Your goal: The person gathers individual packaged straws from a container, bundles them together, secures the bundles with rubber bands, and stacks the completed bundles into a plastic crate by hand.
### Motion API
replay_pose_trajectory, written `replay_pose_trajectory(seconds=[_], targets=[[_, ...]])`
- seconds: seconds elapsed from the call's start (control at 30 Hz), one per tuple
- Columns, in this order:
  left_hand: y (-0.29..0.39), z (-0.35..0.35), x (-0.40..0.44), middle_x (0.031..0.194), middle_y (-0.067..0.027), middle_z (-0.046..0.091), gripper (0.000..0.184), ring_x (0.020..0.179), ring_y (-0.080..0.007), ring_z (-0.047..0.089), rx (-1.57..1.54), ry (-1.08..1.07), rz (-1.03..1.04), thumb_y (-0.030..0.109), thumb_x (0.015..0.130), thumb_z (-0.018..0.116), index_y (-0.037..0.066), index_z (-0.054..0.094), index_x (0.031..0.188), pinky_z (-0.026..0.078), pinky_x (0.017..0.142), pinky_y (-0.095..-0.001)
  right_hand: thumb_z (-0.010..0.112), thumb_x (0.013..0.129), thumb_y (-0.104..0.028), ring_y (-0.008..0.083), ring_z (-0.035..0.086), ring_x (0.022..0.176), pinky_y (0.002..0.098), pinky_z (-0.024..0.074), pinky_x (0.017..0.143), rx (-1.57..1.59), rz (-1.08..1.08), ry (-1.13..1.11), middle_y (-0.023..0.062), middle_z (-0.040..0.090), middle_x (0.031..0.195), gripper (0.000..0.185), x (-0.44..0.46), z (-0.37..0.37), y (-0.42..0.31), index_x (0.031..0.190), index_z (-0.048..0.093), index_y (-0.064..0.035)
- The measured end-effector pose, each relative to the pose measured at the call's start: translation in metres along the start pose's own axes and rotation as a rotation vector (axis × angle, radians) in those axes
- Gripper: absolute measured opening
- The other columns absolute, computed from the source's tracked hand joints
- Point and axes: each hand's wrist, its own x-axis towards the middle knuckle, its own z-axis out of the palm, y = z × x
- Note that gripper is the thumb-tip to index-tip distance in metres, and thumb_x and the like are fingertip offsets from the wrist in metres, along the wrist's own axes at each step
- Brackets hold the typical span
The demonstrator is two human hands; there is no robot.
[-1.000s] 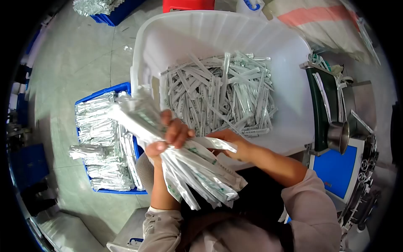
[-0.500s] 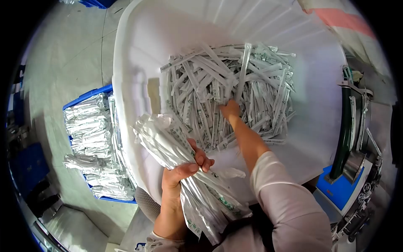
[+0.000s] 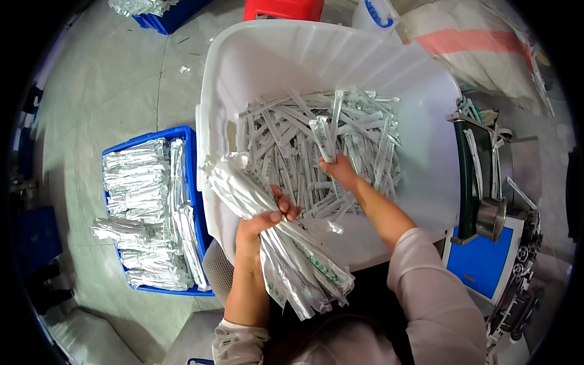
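My left hand (image 3: 267,216) is wrapped round a thick bundle of long, slim silver-white packets (image 3: 298,261) with green print, held slantwise over the near left rim of a large white bin (image 3: 426,128). Inside the bin, many similar loose packets (image 3: 280,128) lie in a jumbled heap. My right hand (image 3: 342,171) reaches over the heap and pinches a few slim packets (image 3: 320,132) by their lower ends, the tops pointing up and away. How many it holds, I cannot tell.
To the left on the floor, a blue crate (image 3: 193,182) holds stacked bundles of packets (image 3: 137,182). On the right stand a machine with a dark green bar (image 3: 465,182), a metal cup (image 3: 491,219) and a blue panel (image 3: 486,258). A red container (image 3: 283,9) and white sack (image 3: 468,55) sit beyond.
My right hand has come up from within the heap, now with a few packets in its fingers. The left hand still grips its bundle. The head view has shifted, showing more beyond the bin.
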Motion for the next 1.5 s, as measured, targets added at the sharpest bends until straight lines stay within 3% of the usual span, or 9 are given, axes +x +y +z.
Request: replay_pose_trajectory(seconds=[0.17,0.37,0.47,0.63,1.0,1.13,1.23,1.33,1.5], targets=[[0.003,0.003,0.009,0.075,-0.0070,0.054,0.043,0.068,-0.0211,0.054,-0.094,0.131,-0.032,0.000,0.056,0.062,0.002,0.049,0.097,0.038,0.082,-0.0366,0.063,0.076,-0.017,0.0278,0.058,0.068,0.0350,0.0429,0.064,-0.507,-0.004,0.419,0.0118,0.061,0.069,0.015,0.065,0.049,0.044,0.077,0.063,-0.0026],[0.003,-0.017,0.015,0.076,-0.0075,0.054,0.044,0.070,-0.0215,0.056,0.033,0.110,-0.097,0.005,0.060,0.066,0.002,0.047,0.099,0.041,0.082,-0.0400,0.060,0.077,-0.017,0.0340,0.044,0.106,0.0357,0.0423,0.085,-0.843,-0.515,0.522,0.0188,0.045,0.115,0.042,0.125,0.064,-0.027,0.115,0.048,-0.0033],[0.007,-0.013,0.017,0.077,-0.0069,0.054,0.044,0.071,-0.0216,0.057,0.045,0.117,-0.093,0.006,0.058,0.068,0.002,0.046,0.096,0.042,0.081,-0.0395,0.060,0.076,-0.018,0.0326,0.038,0.115,0.0398,0.0401,0.090,-1.066,-0.074,0.279,0.0220,0.040,0.122,0.065,0.151,0.064,-0.041,0.129,0.027,-0.0005],[0.010,-0.006,0.015,0.076,-0.0052,0.051,0.047,0.070,-0.0216,0.056,0.108,0.160,-0.102,0.007,0.056,0.063,0.004,0.044,0.098,0.041,0.086,-0.0403,0.067,0.067,-0.022,0.0344,0.040,0.112,0.0452,0.0439,0.082,-0.993,0.154,0.084,0.0207,0.048,0.113,0.062,0.169,0.056,-0.062,0.120,0.040,-0.0057],[0.010,-0.004,0.015,0.075,-0.0086,0.056,0.044,0.071,-0.0227,0.056,0.072,0.175,-0.061,0.005,0.058,0.065,0.000,0.048,0.098,0.043,0.077,-0.0394,0.056,0.069,-0.001,0.0302,0.038,0.114,0.0410,0.0259,0.098,-1.446,-0.636,0.105,0.0141,0.048,0.114,0.032,0.132,0.064,-0.030,0.099,0.058,-0.0092],[0.007,-0.003,0.014,0.076,-0.0077,0.056,0.042,0.071,-0.0215,0.056,0.090,0.138,-0.032,0.005,0.058,0.063,0.000,0.049,0.098,0.041,0.080,-0.0387,0.052,0.075,-0.003,0.0277,0.048,0.105,0.0411,0.0300,0.094,-1.401,-0.440,-0.123,0.0153,0.057,0.102,0.022,0.096,0.023,-0.070,0.095,0.060,-0.0054],[0.006,-0.001,0.011,0.077,-0.0074,0.056,0.041,0.071,-0.0209,0.056,0.013,0.026,-0.024,0.005,0.059,0.063,-0.001,0.049,0.097,0.041,0.081,-0.0378,0.056,0.072,-0.001,0.0252,0.057,0.091,0.0373,0.0382,0.088,-1.107,-0.903,-0.067,0.0141,0.062,0.091,0.022,0.044,-0.015,-0.107,0.093,0.061,-0.0041],[0.005,0.009,0.007,0.074,-0.0058,0.053,0.039,0.068,-0.0188,0.053,-0.039,-0.057,-0.013,0.005,0.056,0.059,0.004,0.047,0.093,0.037,0.079,-0.0319,0.064,0.071,-0.007,0.0206,0.060,0.071,0.0295,0.0459,0.067,-0.283,-0.562,0.042,0.0116,0.062,0.076,0.020,-0.046,-0.023,-0.179,0.090,0.060,-0.0005],[-0.003,0.025,-0.013,0.076,-0.0097,0.055,0.035,0.068,-0.0209,0.052,-0.171,-0.094,0.067,-0.004,0.057,0.056,0.000,0.052,0.091,0.040,0.071,-0.0315,0.065,0.072,-0.021,0.0282,0.060,0.070,0.0345,0.0453,0.066,-0.687,-0.572,0.288,0.0156,0.062,0.075,0.029,-0.084,-0.053,-0.204,0.089,0.058,0.0017]])
